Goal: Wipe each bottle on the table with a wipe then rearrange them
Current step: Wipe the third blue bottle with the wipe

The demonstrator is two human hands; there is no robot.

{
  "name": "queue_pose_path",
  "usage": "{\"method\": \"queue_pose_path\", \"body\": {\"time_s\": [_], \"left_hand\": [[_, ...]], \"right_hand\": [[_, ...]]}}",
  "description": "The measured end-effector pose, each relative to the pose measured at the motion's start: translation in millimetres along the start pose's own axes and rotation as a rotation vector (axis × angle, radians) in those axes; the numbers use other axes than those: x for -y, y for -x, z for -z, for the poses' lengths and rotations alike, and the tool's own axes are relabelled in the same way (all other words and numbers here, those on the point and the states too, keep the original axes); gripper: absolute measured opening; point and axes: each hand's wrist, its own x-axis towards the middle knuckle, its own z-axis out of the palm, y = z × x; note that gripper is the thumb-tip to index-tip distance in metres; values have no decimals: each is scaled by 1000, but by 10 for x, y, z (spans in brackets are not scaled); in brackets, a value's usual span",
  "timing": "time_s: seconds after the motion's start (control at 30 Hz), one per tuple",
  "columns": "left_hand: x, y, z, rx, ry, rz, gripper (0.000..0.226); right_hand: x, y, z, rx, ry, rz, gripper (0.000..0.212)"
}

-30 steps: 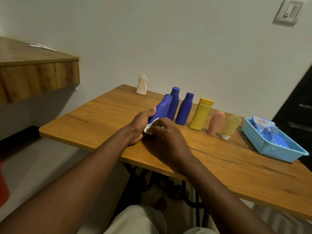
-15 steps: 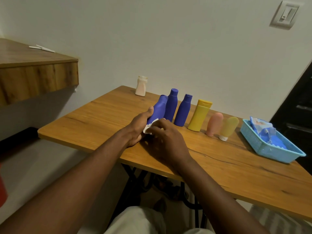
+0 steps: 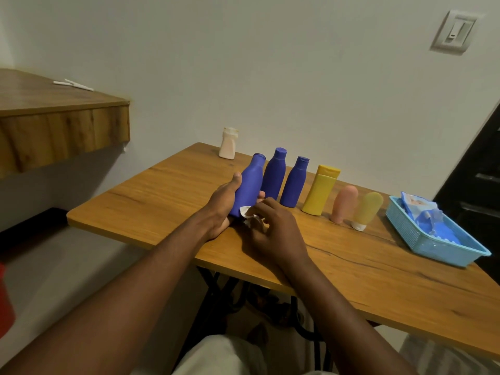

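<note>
Wooden table (image 3: 378, 266): left hand (image 3: 220, 204) grips blue bottle (image 3: 250, 185), right hand (image 3: 273, 231) pinches wipe (image 3: 246, 212); packet (image 3: 416, 209) print looks unreadable.

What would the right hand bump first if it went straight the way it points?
Probably the tilted blue bottle in the left hand; the right hand holds its wipe right at that bottle's base.

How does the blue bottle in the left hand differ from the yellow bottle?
The blue bottle is tilted and gripped by the left hand; the yellow bottle stands free on the table. The blue bottle has a narrow round cap, the yellow bottle a wide flat one. The right hand holds a wipe at the blue bottle's base; nothing touches the yellow bottle. Both are capped and opaque.
</note>
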Motion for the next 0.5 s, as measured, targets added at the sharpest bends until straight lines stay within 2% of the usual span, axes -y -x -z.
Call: {"method": "queue_pose_path", "body": {"time_s": [0.07,0.13,0.2,0.3,0.4,0.5], "left_hand": [[-3,8,-8,0,18,9,51],[-9,19,-25,-9,21,4,45],[-14,22,-31,-25,-6,-17,46],[-19,27,-29,-62,-59,-47,57],[1,11,-19,-65,-75,-77,59],[8,8,-21,-57,-86,-92,53]], "right_hand": [[-17,-9,20,-69,-7,-30,17],[13,5,46,-101,-27,-35,27],[61,37,56,-52,19,36,34],[112,67,48,51,164,173,28],[103,46,52,77,106,101,22],[82,29,67,-31,-13,-9,19]]}}
